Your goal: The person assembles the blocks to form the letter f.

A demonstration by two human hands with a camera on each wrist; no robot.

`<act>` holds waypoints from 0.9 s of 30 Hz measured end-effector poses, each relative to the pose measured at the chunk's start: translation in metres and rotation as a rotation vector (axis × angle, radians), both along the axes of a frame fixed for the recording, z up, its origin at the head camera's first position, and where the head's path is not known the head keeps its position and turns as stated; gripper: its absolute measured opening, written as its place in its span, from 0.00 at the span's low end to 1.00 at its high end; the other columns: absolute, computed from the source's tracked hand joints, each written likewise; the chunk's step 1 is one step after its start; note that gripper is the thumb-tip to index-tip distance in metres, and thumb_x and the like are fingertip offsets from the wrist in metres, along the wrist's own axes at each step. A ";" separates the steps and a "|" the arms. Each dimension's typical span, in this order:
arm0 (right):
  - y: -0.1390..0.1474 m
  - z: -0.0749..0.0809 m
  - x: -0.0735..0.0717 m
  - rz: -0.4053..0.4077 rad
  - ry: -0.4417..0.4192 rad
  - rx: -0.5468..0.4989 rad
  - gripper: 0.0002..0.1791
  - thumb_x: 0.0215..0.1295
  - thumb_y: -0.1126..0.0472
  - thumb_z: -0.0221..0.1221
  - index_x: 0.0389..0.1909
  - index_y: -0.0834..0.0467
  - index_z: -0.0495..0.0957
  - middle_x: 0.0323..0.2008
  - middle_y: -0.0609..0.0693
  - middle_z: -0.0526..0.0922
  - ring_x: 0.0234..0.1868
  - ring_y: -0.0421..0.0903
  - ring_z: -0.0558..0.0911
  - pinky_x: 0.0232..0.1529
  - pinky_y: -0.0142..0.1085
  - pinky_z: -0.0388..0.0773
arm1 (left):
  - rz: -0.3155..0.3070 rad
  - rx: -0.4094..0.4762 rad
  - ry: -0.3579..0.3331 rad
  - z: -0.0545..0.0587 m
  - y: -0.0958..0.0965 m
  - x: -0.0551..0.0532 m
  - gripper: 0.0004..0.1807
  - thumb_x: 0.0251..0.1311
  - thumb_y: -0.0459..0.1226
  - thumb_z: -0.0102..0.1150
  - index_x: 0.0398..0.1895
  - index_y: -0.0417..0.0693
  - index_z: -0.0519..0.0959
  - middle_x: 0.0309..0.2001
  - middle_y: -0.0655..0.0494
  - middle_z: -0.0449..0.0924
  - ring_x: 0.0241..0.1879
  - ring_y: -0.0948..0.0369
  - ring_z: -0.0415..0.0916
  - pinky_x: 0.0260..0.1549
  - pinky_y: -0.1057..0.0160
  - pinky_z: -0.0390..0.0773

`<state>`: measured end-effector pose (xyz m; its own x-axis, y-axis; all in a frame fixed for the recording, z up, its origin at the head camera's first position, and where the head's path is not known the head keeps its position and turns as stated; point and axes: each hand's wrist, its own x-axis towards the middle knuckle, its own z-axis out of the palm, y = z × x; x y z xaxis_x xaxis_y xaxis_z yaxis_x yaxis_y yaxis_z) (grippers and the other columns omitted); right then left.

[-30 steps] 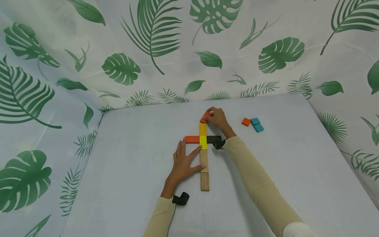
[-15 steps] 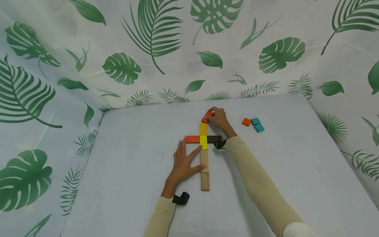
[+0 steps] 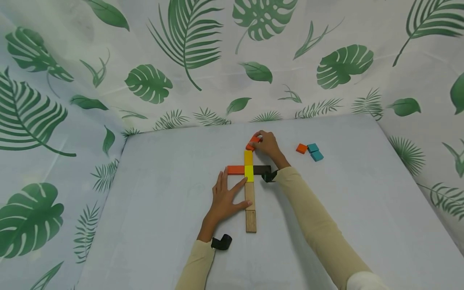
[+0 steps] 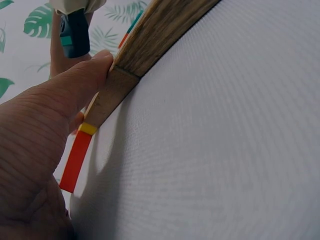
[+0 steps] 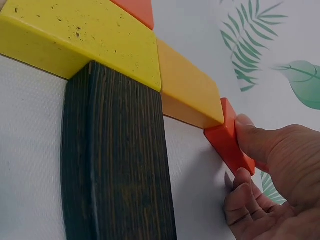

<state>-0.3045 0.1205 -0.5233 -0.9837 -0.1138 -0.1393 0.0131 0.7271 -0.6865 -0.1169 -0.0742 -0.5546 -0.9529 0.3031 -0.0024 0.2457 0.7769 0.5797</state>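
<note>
Flat blocks form a cross on the white table. Its column has an orange-yellow block (image 3: 248,158), a bright yellow block (image 3: 249,173), a pale wooden block (image 3: 249,193) and a darker wooden block (image 3: 251,221). A red block (image 3: 236,170) and a dark striped block (image 3: 261,170) make the side arms. At the far end my right hand (image 3: 269,144) pinches a red-orange block (image 5: 227,137), tilted against the orange-yellow block's end. My left hand (image 3: 224,201) spreads beside the column, thumb on the pale wooden block, forefinger near the bright yellow block.
Right of the cross lie a small orange square block (image 3: 301,148) and two teal square blocks (image 3: 317,156). A leaf-printed cloth (image 3: 210,96) rises behind the table's back edge and along both sides.
</note>
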 end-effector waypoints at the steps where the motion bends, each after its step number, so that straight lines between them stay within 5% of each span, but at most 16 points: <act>1: 0.000 0.000 0.000 0.001 -0.003 0.000 0.24 0.66 0.54 0.61 0.57 0.64 0.72 0.51 0.66 0.73 0.50 0.58 0.71 0.51 0.48 0.73 | 0.001 0.001 0.000 0.000 0.000 0.000 0.42 0.54 0.63 0.62 0.73 0.72 0.61 0.79 0.46 0.25 0.77 0.43 0.27 0.66 0.36 0.48; 27: -0.004 0.004 -0.003 -0.035 -0.062 0.025 0.25 0.66 0.51 0.62 0.58 0.61 0.72 0.49 0.63 0.77 0.48 0.56 0.73 0.53 0.47 0.74 | 0.000 -0.023 -0.006 0.001 0.001 0.000 0.42 0.55 0.63 0.61 0.73 0.72 0.60 0.79 0.45 0.25 0.77 0.42 0.27 0.66 0.35 0.49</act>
